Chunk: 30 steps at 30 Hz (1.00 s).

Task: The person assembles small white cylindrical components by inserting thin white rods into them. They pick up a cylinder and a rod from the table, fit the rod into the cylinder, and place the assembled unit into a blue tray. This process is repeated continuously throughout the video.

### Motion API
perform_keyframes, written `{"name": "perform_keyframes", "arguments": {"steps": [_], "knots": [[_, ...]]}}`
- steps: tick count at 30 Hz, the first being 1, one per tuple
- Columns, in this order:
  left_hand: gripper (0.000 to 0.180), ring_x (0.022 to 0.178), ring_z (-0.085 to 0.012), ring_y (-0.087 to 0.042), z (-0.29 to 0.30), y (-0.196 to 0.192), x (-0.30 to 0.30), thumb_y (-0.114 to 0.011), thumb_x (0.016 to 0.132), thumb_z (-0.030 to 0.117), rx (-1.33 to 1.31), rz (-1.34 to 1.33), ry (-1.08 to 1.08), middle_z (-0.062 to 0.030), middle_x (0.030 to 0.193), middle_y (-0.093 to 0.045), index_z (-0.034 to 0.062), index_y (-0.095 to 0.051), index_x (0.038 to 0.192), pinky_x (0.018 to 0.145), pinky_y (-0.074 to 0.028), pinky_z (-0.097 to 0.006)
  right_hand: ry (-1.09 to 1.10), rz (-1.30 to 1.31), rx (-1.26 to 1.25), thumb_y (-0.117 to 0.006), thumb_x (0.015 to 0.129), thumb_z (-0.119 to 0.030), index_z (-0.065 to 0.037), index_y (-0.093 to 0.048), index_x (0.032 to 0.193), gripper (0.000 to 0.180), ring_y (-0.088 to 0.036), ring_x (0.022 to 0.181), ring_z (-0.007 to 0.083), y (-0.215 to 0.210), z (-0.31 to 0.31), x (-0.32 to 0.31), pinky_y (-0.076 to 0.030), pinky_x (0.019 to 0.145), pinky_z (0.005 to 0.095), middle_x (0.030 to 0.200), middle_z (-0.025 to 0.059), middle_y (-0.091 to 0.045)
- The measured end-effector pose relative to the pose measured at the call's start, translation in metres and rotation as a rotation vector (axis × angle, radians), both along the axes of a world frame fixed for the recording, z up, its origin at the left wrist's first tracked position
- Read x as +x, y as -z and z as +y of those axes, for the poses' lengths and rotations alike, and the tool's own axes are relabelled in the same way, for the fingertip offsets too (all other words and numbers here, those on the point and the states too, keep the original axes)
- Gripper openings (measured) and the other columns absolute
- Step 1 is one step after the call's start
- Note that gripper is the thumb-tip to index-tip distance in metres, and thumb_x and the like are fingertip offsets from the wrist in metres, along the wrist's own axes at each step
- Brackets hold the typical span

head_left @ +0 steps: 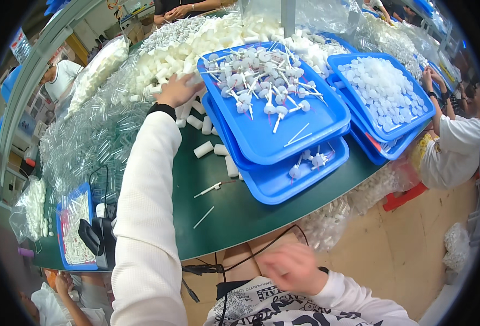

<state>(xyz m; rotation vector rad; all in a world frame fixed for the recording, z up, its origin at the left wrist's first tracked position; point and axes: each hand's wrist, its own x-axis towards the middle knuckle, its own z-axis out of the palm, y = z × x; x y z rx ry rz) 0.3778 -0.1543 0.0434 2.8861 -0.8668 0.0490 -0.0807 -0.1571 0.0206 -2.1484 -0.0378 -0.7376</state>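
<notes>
My left hand (179,91) reaches far over the green table, fingers apart, among white cylinders (203,150) heaped beside the stacked blue trays. Nothing shows in its grasp. In the top blue tray (270,149) lie many white sticks with round translucent discs (270,108). A lower blue tray (272,191) holds a few similar pieces (319,160). On the table near me are a white stick piece with a thin wire (214,188) and a bare thin stick (203,217). Blurred by motion, my right hand (294,269) is over my lap, off the table's edge; its fingers cannot be made out.
Clear plastic tubes (93,141) are heaped at the left. A blue tray of translucent discs (384,98) stands at the right. A black device (103,239) and a tray of white sticks (77,233) sit front left. Other people work around the table. A black cable (262,247) hangs over my lap.
</notes>
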Motion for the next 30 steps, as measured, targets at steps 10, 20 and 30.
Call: {"name": "perform_keyframes", "arguments": {"steps": [10,20,30], "knots": [[0.074,0.117,-0.0395,-0.043,0.02,-0.01,-0.027,-0.065,0.069,0.036,0.168,0.198,0.23,-0.0254,0.126,-0.041,0.0086,-0.042,0.133,0.099,-0.035,-0.038,0.09,0.445,-0.522,-0.068,0.067,-0.021,-0.002,-0.052,0.107,0.047,-0.053,0.094,0.0306,-0.016,0.042,0.147,-0.046,0.07,0.0389,0.108,0.0213,-0.049],[0.071,0.116,-0.0267,-0.047,0.063,-0.063,-0.076,-0.075,0.065,0.033,0.274,0.529,0.335,-0.0158,0.123,-0.053,0.0082,-0.051,0.126,0.097,-0.036,-0.035,0.212,0.364,-0.51,-0.067,0.064,-0.012,-0.002,-0.054,0.093,0.033,-0.052,0.092,0.0281,0.007,0.033,0.196,-0.045,0.069,0.0378,0.096,0.0152,-0.048],[0.035,0.086,-0.0164,-0.06,0.114,-0.071,-0.052,-0.07,0.073,0.015,0.059,0.616,0.426,-0.0108,0.097,-0.064,0.0086,-0.064,0.107,0.076,-0.048,-0.028,0.169,0.195,-0.499,-0.07,0.062,-0.013,-0.003,-0.055,0.095,0.038,-0.055,0.088,0.0257,-0.004,0.035,0.2,-0.047,0.065,0.0365,0.096,0.0125,-0.05]]}}
